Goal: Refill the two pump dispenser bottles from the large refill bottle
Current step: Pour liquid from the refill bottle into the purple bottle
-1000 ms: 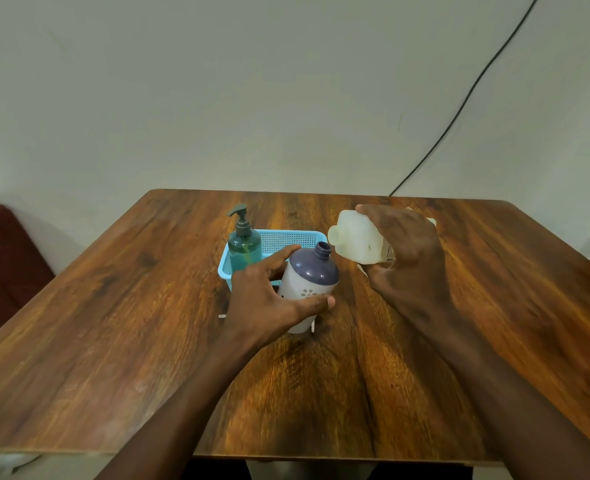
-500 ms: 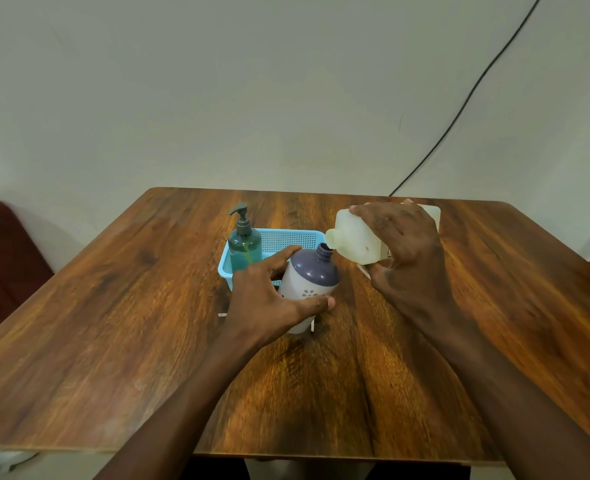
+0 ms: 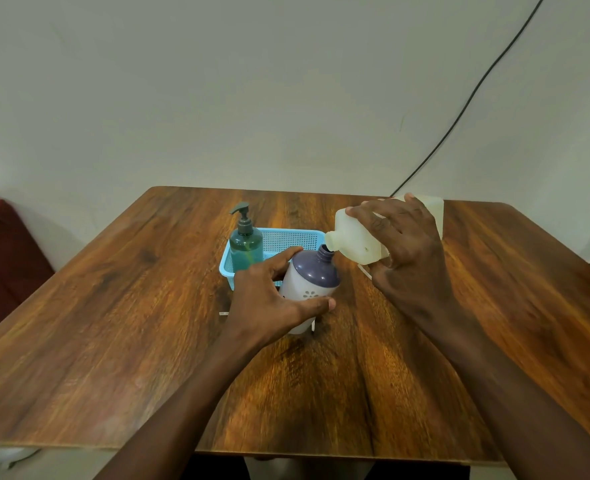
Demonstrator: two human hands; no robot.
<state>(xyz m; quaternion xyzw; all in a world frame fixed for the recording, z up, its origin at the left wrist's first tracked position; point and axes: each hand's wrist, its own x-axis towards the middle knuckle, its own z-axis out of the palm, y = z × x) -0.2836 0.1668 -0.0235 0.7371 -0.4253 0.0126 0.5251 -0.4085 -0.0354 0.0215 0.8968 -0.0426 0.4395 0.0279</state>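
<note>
A white bottle with a purple shoulder [image 3: 312, 277] stands on the table, its pump off and its neck open. My left hand [image 3: 272, 303] grips its body, thumb in front and fingers behind. My right hand [image 3: 407, 247] holds the large cream refill bottle [image 3: 354, 239] tipped on its side, its spout touching the purple bottle's open neck. A teal pump bottle [image 3: 246, 245] with its pump on stands upright in the left end of a blue basket [image 3: 290, 239].
The wooden table [image 3: 113, 323] reaches the wall at the back. A thin white piece [image 3: 364, 271] lies on the table under the refill bottle. A black cable [image 3: 466, 105] runs down the wall at right. A dark red seat [image 3: 2, 258] stands at left.
My right hand has raised and tipped the refill bottle further and moved it left, bringing its spout onto the purple bottle's neck. My left hand has kept its grip in place.
</note>
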